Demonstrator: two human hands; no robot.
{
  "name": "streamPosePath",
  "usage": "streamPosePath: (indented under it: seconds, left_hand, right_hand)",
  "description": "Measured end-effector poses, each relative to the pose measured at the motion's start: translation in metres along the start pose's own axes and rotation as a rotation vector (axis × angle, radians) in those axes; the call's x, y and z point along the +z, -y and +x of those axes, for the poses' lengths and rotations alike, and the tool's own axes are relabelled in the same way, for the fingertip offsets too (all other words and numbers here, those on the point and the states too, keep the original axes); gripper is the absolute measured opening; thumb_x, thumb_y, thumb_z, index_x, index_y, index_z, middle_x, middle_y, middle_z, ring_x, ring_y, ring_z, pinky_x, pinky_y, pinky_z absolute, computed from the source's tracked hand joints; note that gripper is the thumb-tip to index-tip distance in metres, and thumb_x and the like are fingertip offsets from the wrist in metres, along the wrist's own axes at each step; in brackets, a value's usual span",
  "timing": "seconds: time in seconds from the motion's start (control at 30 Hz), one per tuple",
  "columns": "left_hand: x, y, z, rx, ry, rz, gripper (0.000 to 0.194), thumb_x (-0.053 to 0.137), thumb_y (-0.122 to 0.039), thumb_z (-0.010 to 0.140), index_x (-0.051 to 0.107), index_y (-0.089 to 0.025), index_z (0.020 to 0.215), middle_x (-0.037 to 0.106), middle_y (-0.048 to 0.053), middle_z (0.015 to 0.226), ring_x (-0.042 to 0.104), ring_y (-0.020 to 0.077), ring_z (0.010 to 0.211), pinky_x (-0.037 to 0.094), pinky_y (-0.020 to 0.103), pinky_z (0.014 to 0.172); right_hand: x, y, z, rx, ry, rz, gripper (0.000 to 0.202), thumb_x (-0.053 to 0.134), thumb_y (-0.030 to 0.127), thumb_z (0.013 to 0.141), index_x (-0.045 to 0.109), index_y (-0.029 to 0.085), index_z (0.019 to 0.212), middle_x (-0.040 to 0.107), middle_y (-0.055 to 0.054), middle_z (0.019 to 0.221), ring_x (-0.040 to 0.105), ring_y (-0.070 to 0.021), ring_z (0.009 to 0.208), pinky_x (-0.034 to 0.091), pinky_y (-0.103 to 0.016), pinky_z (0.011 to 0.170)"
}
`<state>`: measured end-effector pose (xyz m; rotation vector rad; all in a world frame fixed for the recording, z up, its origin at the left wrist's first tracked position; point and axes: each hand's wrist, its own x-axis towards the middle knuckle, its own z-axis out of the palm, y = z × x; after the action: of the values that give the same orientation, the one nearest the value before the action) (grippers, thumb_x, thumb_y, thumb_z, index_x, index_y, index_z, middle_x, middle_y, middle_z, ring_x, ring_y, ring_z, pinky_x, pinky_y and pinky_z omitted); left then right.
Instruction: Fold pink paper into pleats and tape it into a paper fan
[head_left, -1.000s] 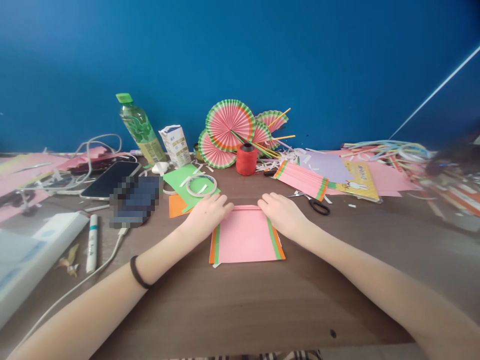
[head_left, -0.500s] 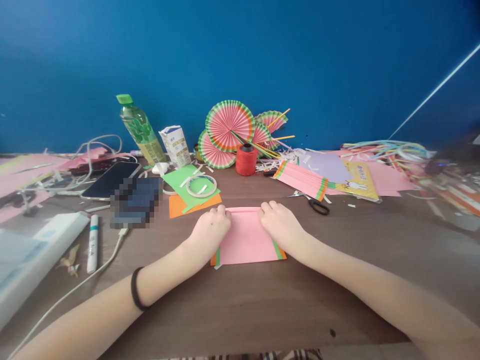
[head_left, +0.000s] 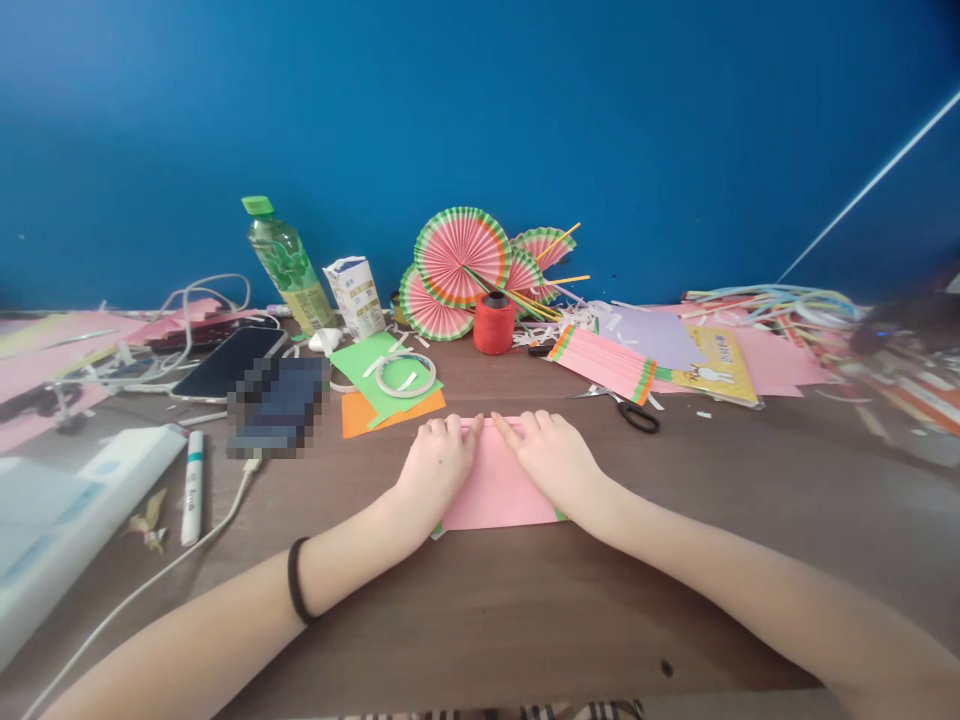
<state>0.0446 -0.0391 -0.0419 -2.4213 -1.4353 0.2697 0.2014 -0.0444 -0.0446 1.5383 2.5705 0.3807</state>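
A sheet of pink paper (head_left: 499,492) with green and orange side edges lies flat on the table in front of me. Its far edge is turned over in a narrow fold. My left hand (head_left: 436,468) is closed on the left part of that fold, and my right hand (head_left: 556,462) is closed on the right part. Both thumbs point inward along the crease and nearly meet at the middle. The other fingertips are curled over the far edge, partly hidden. Beyond my right hand lies a pleated pink paper strip (head_left: 600,362), by black-handled scissors (head_left: 637,416).
Behind are watermelon-patterned paper fans (head_left: 461,257), a red thread spool (head_left: 494,324), a green bottle (head_left: 289,265) and a carton (head_left: 355,298). Left are a roll of tape (head_left: 381,378) on green paper (head_left: 356,362), a phone (head_left: 229,364), a marker (head_left: 193,488) and a white cable (head_left: 169,565).
Both hands have slid inward along the fold at the paper's far edge. My thumbs now show, stretched toward each other on the crease. The view has shifted slightly.
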Motion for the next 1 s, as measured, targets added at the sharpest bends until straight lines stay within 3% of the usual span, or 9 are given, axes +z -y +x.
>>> streamPosePath:
  seconds: [0.2, 0.33, 0.47, 0.53, 0.7, 0.83, 1.0]
  left_hand:
    - [-0.001, 0.002, -0.001, -0.011, -0.02, -0.03, 0.046, 0.033, 0.001, 0.082, 0.048, -0.007, 0.125, 0.058, 0.015, 0.085, 0.059, 0.0215, 0.074, 0.042, 0.03, 0.058]
    - [-0.001, 0.006, -0.002, -0.015, -0.078, -0.047, 0.042, 0.036, -0.002, 0.083, 0.052, -0.009, 0.121, 0.059, 0.014, 0.082, 0.058, 0.0219, 0.075, 0.043, 0.031, 0.059]
    - [0.002, 0.013, 0.001, 0.031, -0.19, -0.035, 0.035, 0.037, -0.007, 0.085, 0.059, -0.01, 0.112, 0.06, 0.015, 0.094, 0.056, 0.0265, 0.088, 0.043, 0.037, 0.07]
    - [0.006, 0.017, 0.004, 0.065, -0.221, -0.052, 0.031, 0.038, -0.008, 0.085, 0.061, -0.01, 0.105, 0.059, 0.013, 0.098, 0.055, 0.0254, 0.09, 0.043, 0.036, 0.074]
    - [0.02, 0.034, 0.015, 0.074, -0.254, -0.204, 0.02, 0.042, -0.009, 0.084, 0.061, -0.015, 0.089, 0.059, 0.006, 0.084, 0.055, 0.0198, 0.08, 0.044, 0.031, 0.069]
    - [0.03, 0.046, 0.022, 0.15, -0.346, -0.345, 0.018, 0.038, -0.013, 0.088, 0.056, -0.015, 0.09, 0.058, 0.006, 0.087, 0.053, 0.0184, 0.082, 0.044, 0.031, 0.076]
    - [0.03, 0.052, 0.024, 0.135, -0.364, -0.531, 0.021, 0.031, -0.021, 0.092, 0.052, -0.017, 0.096, 0.053, 0.005, 0.093, 0.054, 0.0157, 0.083, 0.046, 0.029, 0.075]
  right_hand:
    - [-0.003, -0.004, 0.0, 0.024, 0.001, 0.018, 0.045, 0.029, 0.001, 0.086, 0.049, 0.006, 0.126, 0.062, -0.016, 0.09, 0.057, -0.0228, 0.083, 0.04, -0.032, 0.065]
    - [-0.004, -0.016, 0.002, 0.007, -0.019, 0.062, 0.038, 0.037, 0.007, 0.087, 0.058, 0.013, 0.118, 0.062, -0.014, 0.091, 0.056, -0.0226, 0.084, 0.036, -0.033, 0.065]
    - [-0.001, -0.031, 0.008, -0.07, -0.128, 0.136, 0.031, 0.041, 0.013, 0.087, 0.065, 0.017, 0.106, 0.059, -0.013, 0.1, 0.051, -0.0237, 0.091, 0.033, -0.033, 0.068]
    - [0.003, -0.038, 0.013, -0.114, -0.12, 0.22, 0.03, 0.04, 0.015, 0.089, 0.068, 0.017, 0.098, 0.059, -0.011, 0.095, 0.051, -0.0212, 0.086, 0.033, -0.032, 0.068]
    - [0.014, -0.055, 0.024, -0.195, -0.123, 0.542, 0.027, 0.044, 0.01, 0.086, 0.068, 0.017, 0.095, 0.056, -0.007, 0.084, 0.051, -0.0175, 0.082, 0.039, -0.029, 0.073]
    - [0.022, -0.065, 0.027, -0.203, -0.155, 0.785, 0.025, 0.046, 0.019, 0.087, 0.066, 0.019, 0.102, 0.056, -0.007, 0.09, 0.054, -0.0178, 0.09, 0.042, -0.03, 0.08]
    - [0.018, -0.069, 0.028, -0.165, -0.134, 0.871, 0.023, 0.048, 0.027, 0.087, 0.068, 0.019, 0.096, 0.059, -0.007, 0.097, 0.056, -0.0189, 0.092, 0.042, -0.033, 0.085]
